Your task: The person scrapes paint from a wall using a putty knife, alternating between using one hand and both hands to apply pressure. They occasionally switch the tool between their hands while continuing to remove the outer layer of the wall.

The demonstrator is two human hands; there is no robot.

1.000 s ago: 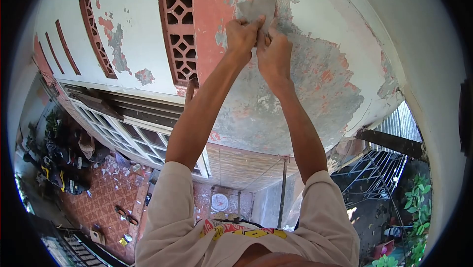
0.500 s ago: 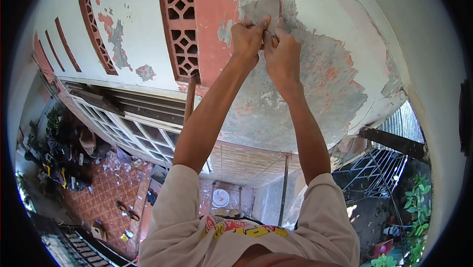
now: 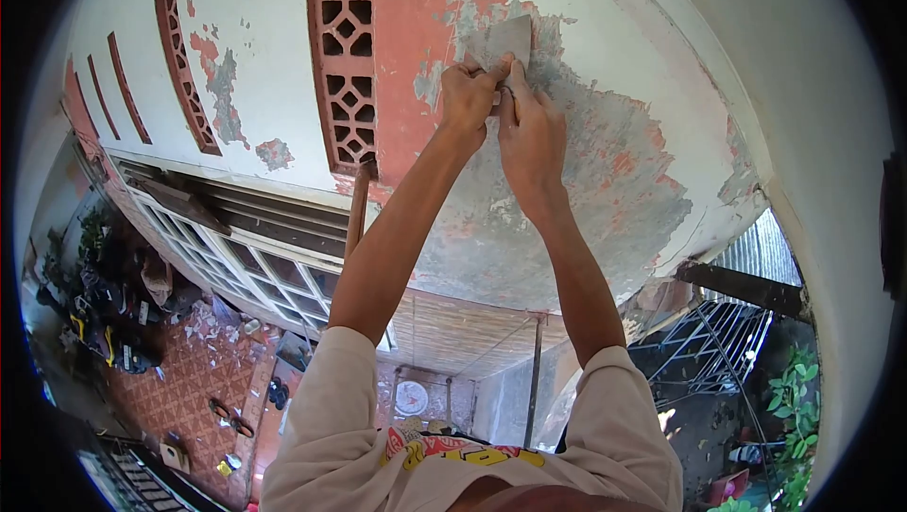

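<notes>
Both my hands are on a flat, wide-bladed scraper [image 3: 506,41], whose grey blade lies against the wall [image 3: 444,2] where paint is flaking. My left hand [image 3: 467,99] is closed at the scraper's lower left, its thumb pressing on the blade's lower part. From the right, my right hand [image 3: 533,139] grips the lower end, fingers pointing up toward the blade. Most of the handle is hidden by the fingers. Around and below the blade spreads a bare grey patch [image 3: 567,186] with reddish flecks, bordered by red paint on the left and white paint on the right.
Left of my hands, a red lattice vent [image 3: 346,59] is set in the wall, above a louvred, white-framed window [image 3: 241,252]. Far below lies a tiled floor [image 3: 189,361] with paint chips and sandals [image 3: 231,418]. A dark beam [image 3: 742,289] juts out at right.
The view has tilted, so the wall, my hands and the scraper appear lower in it. Against the wall, the scraper is at about the same spot, still held by both hands.
</notes>
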